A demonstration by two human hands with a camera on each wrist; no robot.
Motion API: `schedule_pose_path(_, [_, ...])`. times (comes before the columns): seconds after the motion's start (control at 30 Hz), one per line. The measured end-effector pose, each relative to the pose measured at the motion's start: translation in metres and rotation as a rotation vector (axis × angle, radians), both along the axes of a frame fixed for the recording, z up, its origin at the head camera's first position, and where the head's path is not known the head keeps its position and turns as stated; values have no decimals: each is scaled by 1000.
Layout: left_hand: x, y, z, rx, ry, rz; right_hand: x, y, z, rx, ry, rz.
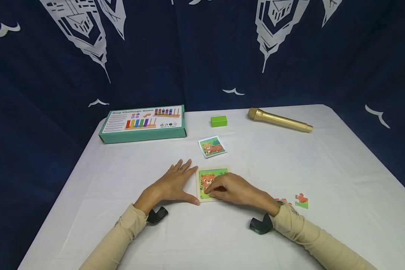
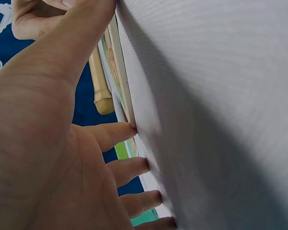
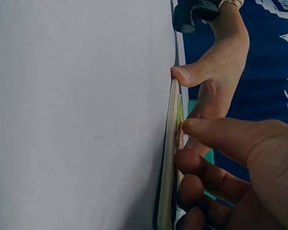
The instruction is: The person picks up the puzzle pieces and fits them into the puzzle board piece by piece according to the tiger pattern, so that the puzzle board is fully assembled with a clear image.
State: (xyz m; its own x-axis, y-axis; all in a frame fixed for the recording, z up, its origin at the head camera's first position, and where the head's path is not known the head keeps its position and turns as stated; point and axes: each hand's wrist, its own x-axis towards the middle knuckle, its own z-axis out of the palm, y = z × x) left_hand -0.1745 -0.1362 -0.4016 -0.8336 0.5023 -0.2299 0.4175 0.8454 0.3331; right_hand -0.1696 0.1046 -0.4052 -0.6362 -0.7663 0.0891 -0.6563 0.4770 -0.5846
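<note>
A square wooden jigsaw puzzle (image 1: pixel 213 172) with a tiger-like orange animal on green lies on the table, framed by a pale wooden border. Spread along its left side, my left hand (image 1: pixel 175 183) touches the border with thumb and index finger, and the other fingertips rest on the cloth. My right hand (image 1: pixel 234 188) is over the puzzle's right part and hides it. Its thumb and curled fingers pinch a small puzzle piece (image 3: pixel 179 111) at the board's surface, mostly covered by the fingers. In the left wrist view the board's edge (image 2: pixel 120 72) runs beside the left hand.
Loose puzzle pieces (image 1: pixel 302 201) lie right of the board, some partly behind the right forearm. Beyond the board is a matching picture card (image 1: pixel 212 146), then a green block (image 1: pixel 218 121). A game box (image 1: pixel 143 124) stands back left, a gold microphone (image 1: pixel 280 120) back right.
</note>
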Motion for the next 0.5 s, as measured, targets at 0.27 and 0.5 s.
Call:
schedule_pose_path(0.27, [0, 2, 1, 10, 4, 9, -2, 18, 7, -4, -30, -16])
schedule_pose_path(0.5, [0, 1, 0, 23, -12, 20, 1, 56, 7, -72, -89, -107])
